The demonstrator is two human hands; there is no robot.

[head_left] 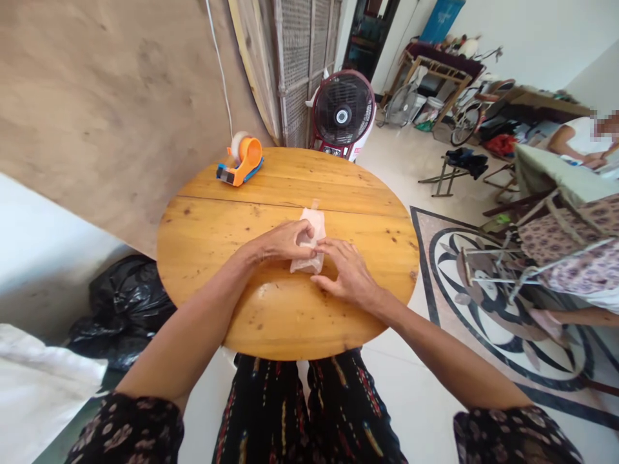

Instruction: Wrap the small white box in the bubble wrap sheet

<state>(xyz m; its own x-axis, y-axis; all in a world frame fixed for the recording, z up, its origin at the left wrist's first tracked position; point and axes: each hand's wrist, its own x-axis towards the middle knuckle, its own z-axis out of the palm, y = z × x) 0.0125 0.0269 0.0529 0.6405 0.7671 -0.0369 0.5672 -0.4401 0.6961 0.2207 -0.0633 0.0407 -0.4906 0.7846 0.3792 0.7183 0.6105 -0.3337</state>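
Observation:
A small pale pink packet, wrapped in thin plastic [314, 222], lies on the round wooden table [285, 316] in front of me. My left hand [289, 241] rests on the packet's left side, thumb and fingers apart in a curve over it. From the right, my right hand [347, 270] touches the packet's edge with its fingertips, its thumb spread away toward me. A short strip of tape [315, 204] sticks out at the packet's far end. An orange and blue tape dispenser [247, 159] with a roll stands at the table's far left edge.
Behind the table stands a dark red fan [342, 113]. Black plastic bags [128, 296] are on the floor at left, beside a wooden board [145, 96]. At right, a person sits at a cloth-covered table [546, 171]. A stool [447, 177] holds dark cloth.

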